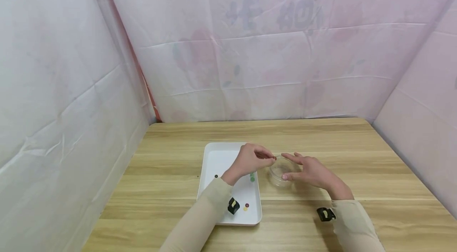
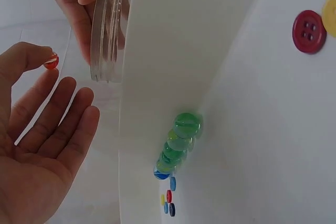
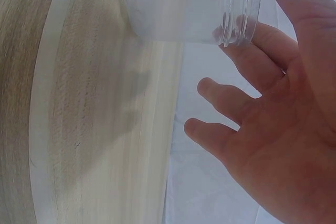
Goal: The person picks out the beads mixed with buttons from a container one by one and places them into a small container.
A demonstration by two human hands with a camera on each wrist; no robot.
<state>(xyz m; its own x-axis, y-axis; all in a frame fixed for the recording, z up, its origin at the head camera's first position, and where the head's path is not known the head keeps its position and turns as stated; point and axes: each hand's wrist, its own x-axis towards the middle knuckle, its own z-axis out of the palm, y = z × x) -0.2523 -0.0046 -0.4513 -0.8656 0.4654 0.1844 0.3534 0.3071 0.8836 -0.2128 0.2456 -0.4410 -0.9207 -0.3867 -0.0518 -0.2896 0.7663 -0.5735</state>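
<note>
My left hand point(image 1: 262, 156) hovers over the right edge of a white tray point(image 1: 221, 156) and pinches a small red bead point(image 1: 274, 158) between thumb and forefinger. In the left wrist view the red bead point(image 2: 51, 61) sits at the fingertips of the left hand point(image 2: 37, 140), close to the mouth of a clear jar point(image 2: 107, 32). My right hand point(image 1: 307, 170) grips the clear jar point(image 1: 280, 174) on the table, thumb on one side and forefinger on the other. The right wrist view shows the jar point(image 3: 194, 6) held by the right hand point(image 3: 283, 129), its other fingers loose.
Green glass beads point(image 2: 178, 142) lie in a row on the tray, with a red button point(image 2: 308, 31), a yellow button point(image 2: 331, 11) and small buttons point(image 2: 168, 199) nearby. The wooden table point(image 1: 357, 156) is walled by pale sheeting at the left, back and right.
</note>
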